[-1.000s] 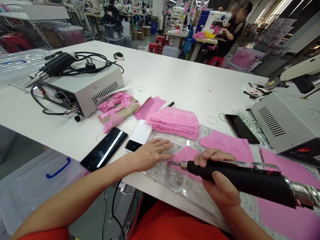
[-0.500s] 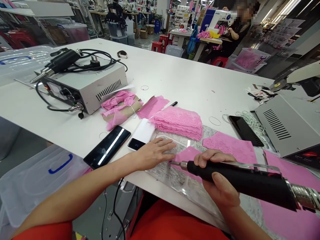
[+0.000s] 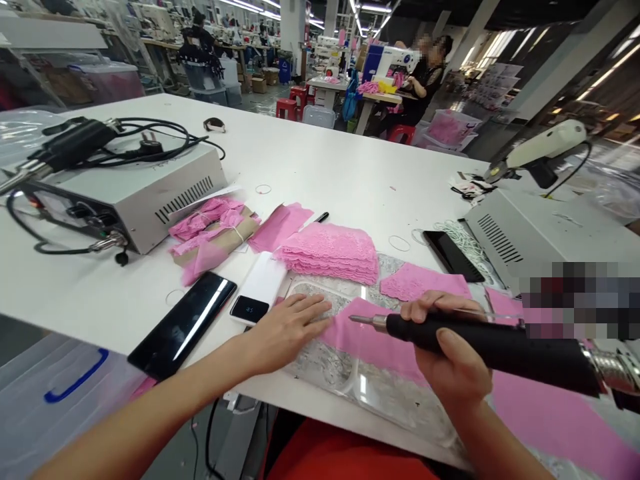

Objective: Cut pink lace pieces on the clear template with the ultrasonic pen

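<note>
My right hand (image 3: 453, 347) is wrapped round a black pen-like tool (image 3: 530, 350) with a pointed metal tip, which is over a flat pink fabric piece (image 3: 375, 337). My left hand (image 3: 290, 327) lies flat with fingers spread, its fingertips at the left end of that piece. Both are over a clear plastic board (image 3: 345, 373) with a grey patterned surface. Behind the board's front part sits a stack of pink lace pieces (image 3: 333, 252). Another pink piece (image 3: 420, 281) lies to the right of the stack.
A grey box unit (image 3: 145, 193) with a second black tool stands at the left, another unit (image 3: 545, 233) at the right. Phones (image 3: 183, 323) (image 3: 453, 255), a white power bank (image 3: 260, 287) and a bundled pink roll (image 3: 215, 233) lie on the white table (image 3: 310, 157). A person (image 3: 420, 87) sits farther back.
The view has shifted, so the table things appear farther left. The tool's tip has moved away from my left fingers, and more of the pink piece shows.
</note>
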`<state>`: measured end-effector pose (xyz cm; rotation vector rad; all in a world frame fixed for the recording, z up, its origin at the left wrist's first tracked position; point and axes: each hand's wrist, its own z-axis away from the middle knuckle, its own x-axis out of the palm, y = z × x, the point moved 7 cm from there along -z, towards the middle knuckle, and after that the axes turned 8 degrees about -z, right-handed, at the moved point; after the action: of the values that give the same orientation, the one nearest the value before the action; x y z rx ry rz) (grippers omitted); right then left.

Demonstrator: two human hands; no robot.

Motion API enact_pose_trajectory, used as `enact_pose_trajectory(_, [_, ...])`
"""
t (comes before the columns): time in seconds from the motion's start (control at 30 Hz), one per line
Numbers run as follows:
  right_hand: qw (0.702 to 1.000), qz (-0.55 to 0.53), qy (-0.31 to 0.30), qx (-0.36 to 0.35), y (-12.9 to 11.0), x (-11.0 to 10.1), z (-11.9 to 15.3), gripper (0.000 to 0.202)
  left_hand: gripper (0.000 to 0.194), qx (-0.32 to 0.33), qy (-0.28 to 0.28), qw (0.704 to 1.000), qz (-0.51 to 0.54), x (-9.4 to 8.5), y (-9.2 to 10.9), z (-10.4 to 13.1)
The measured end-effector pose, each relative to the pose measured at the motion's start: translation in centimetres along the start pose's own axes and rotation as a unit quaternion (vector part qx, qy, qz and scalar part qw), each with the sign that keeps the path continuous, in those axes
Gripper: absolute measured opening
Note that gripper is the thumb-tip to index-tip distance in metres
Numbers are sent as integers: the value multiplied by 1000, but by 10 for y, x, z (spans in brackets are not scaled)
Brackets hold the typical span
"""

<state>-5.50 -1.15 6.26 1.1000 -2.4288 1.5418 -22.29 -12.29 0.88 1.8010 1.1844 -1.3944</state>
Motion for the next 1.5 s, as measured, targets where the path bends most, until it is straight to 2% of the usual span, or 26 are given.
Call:
enact_pose_trajectory(0.1, [998, 15, 55, -10, -3, -28, -10, 17, 42, 8, -1, 1000, 7, 3, 12, -10])
enact_pose_trajectory(0.2, [996, 9, 91, -7, -1, -42, -15, 18, 41, 11, -2, 1000, 10, 9, 23, -26])
enact_pose_trajectory(0.33, [996, 10, 85, 9, 7, -39, -18, 19, 37, -12, -9, 1000, -13, 22, 27, -41])
enact_pose_trajectory(0.53, [996, 17, 83, 0, 11, -38, -19, 18, 37, -19, -27, 999, -22, 33, 26, -42])
enact_pose_trajectory(1.1, [997, 9, 75, -9, 15, -33, -19, 19, 38, -21, -78, 997, -2, 33, 24, -44])
enact_pose_trajectory(1.5, [997, 13, 76, -7, 19, -35, -19, 18, 37, -29, -77, 996, 17, 32, 22, -46])
